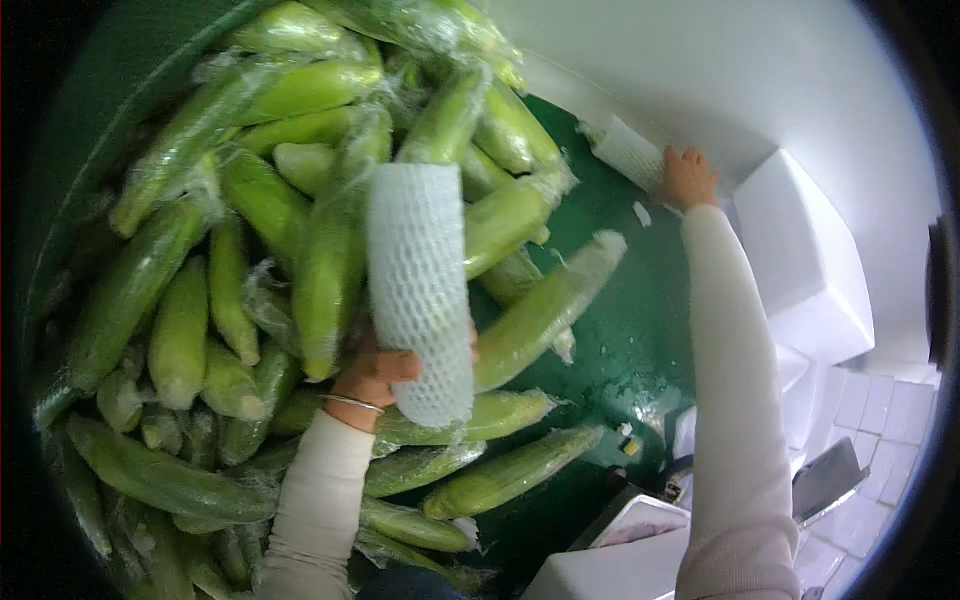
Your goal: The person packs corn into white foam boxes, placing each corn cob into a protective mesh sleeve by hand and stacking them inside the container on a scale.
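My left hand (382,375) grips the lower part of a long green vegetable sleeved in white foam netting (420,292); its bare, film-wrapped upper end seems to stick out of the sleeve. At the upper right, my right hand (688,180) is on the near end of another foam-netted piece (630,154), which lies on the green surface close to the white wall. Around and below my left hand lies a large heap of long green vegetables in clear film (322,300). One curved wrapped vegetable (551,311) rests at the heap's right edge.
A green surface (600,375) bears small scraps and wet spots. White foam boxes (795,240) stand at the right by the white wall (750,67). At the lower right are a metal-rimmed tray (645,517), another white box (607,570) and a grey metal piece (829,480) over white tiles.
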### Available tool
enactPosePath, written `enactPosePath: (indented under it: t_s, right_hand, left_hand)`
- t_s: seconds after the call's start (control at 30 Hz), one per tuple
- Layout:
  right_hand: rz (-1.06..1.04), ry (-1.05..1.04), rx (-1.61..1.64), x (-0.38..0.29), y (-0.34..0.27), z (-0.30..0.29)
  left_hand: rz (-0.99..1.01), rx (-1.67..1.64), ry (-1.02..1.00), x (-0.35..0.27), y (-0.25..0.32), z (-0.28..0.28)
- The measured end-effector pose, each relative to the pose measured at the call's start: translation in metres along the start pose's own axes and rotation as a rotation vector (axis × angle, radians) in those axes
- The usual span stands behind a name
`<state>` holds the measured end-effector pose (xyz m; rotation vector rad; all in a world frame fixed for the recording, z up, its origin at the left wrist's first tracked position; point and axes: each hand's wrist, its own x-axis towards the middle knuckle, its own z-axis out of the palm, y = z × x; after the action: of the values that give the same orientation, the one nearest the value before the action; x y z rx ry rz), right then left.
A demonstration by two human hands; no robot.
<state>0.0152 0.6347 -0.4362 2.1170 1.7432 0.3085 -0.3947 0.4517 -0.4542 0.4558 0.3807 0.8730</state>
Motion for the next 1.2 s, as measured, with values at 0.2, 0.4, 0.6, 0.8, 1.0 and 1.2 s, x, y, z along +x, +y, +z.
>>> enactPosePath:
  t_s: [0.2,0.4,0.6,0.8,1.0,1.2]
  right_hand:
    - [0.064,0.073,0.485,-0.071,0.006,0.029]
    - [0.163,-0.089,0.536,-0.169,-0.048,0.001]
    - [0.162,-0.299,0.774,-0.268,-0.064,-0.015]
    - [-0.096,-0.123,0.626,-0.292,0.019,0.005]
    - [-0.190,-0.420,0.905,-0.368,0.031,-0.153]
    - [-0.270,-0.495,1.446,-0.487,0.154,-0.184]
  left_hand:
    - [-0.019,0.024,-0.043,0.004,-0.011,0.000]
    - [-0.014,0.028,-0.091,-0.006,0.001,0.009]
    - [0.012,0.116,0.083,-0.016,0.006,0.011]
    - [0.180,-0.087,0.289,-0.057,-0.035,0.085]
    - [0.073,0.237,0.083,-0.164,-0.004,0.134]
    - [0.190,1.167,-0.189,-0.242,-0.080,0.319]
